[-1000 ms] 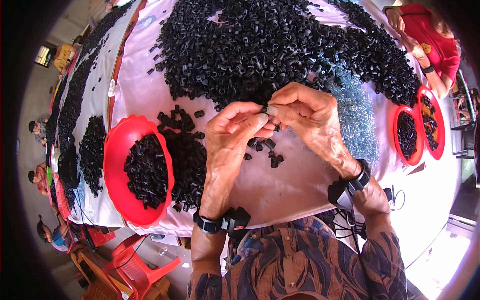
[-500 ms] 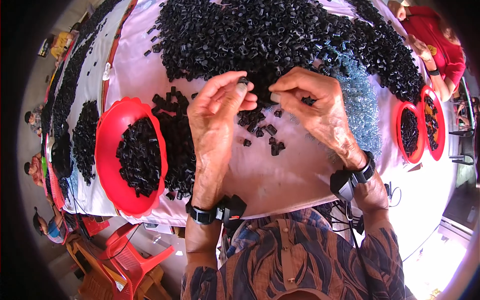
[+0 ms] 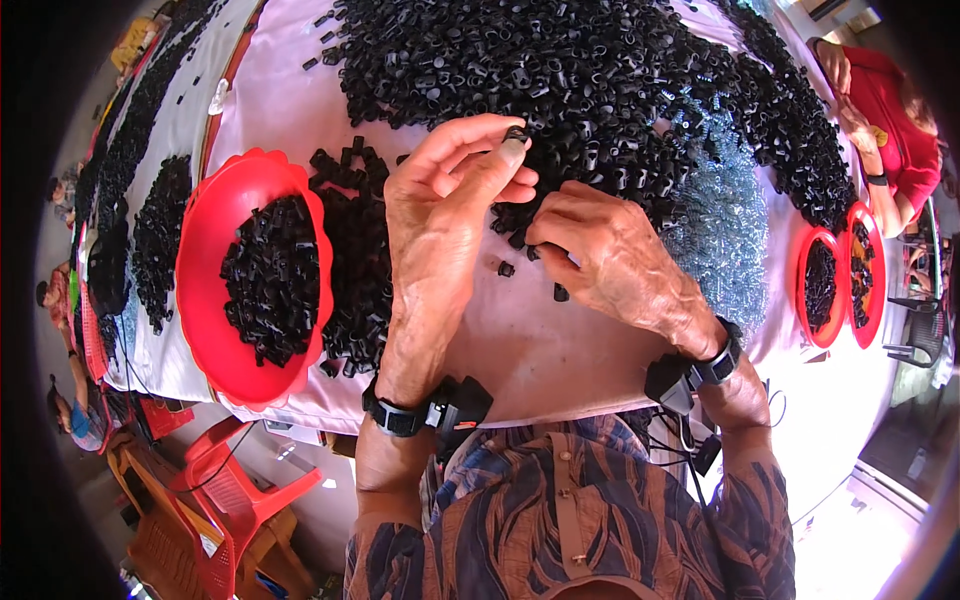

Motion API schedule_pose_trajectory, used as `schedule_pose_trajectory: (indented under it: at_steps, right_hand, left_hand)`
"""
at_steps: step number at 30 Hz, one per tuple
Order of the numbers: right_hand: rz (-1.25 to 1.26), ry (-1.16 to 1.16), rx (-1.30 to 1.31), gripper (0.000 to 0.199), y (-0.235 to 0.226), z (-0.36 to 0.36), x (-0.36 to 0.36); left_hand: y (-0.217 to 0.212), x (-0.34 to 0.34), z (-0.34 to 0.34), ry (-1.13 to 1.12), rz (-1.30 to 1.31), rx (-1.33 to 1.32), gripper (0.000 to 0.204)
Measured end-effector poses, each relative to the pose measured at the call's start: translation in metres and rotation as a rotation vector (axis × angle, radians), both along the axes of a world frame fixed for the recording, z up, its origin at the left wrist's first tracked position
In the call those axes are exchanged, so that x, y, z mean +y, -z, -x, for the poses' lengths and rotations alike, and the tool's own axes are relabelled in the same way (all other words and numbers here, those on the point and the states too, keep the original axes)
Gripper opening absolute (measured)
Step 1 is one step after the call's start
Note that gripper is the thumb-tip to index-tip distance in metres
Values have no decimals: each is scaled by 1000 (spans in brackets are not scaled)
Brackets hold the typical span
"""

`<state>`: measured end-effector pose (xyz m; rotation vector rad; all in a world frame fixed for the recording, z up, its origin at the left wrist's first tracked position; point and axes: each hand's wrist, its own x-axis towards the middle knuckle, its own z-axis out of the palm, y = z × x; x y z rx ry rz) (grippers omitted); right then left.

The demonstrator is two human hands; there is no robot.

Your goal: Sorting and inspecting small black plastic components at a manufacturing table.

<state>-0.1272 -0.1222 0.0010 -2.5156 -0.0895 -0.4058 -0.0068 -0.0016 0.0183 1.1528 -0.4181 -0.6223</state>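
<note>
My left hand [image 3: 440,215] is raised over the table, its thumb and forefinger pinching a small black plastic part [image 3: 516,133]. Lower and to the right, my right hand [image 3: 610,255] is closed, fingertips pointing down at the cloth. Another small black piece [image 3: 532,253] shows at those fingertips. Beside them lie a few loose black pieces [image 3: 506,269]. Beyond both hands spreads a large heap of black plastic parts [image 3: 450,70]. A bluish, shiny pile of what look like small springs [image 3: 720,240] lies right of my right hand.
A red scalloped bowl [image 3: 200,270] part-filled with black pieces stands left, with more black parts [image 3: 355,290] between it and my left forearm. Two red bowls [image 3: 803,285] sit at the right. A person in red [image 3: 890,120] is at the far right. A red chair [image 3: 225,490] stands lower left.
My right hand has dropped from beside the left hand to the loose pieces on the cloth. My left hand keeps its pinch on the small black part.
</note>
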Motion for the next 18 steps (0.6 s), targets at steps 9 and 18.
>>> schedule_pose_trajectory:
  at_steps: [9, 18]
  right_hand:
    - [161, 2, 17, 13, -1, -1, 1]
    - [164, 0, 4, 10, 1, -2, 6]
  left_hand:
    - [-3, 2, 1, 13, 3, 7, 19]
    - [0, 0, 2, 13, 13, 25, 18]
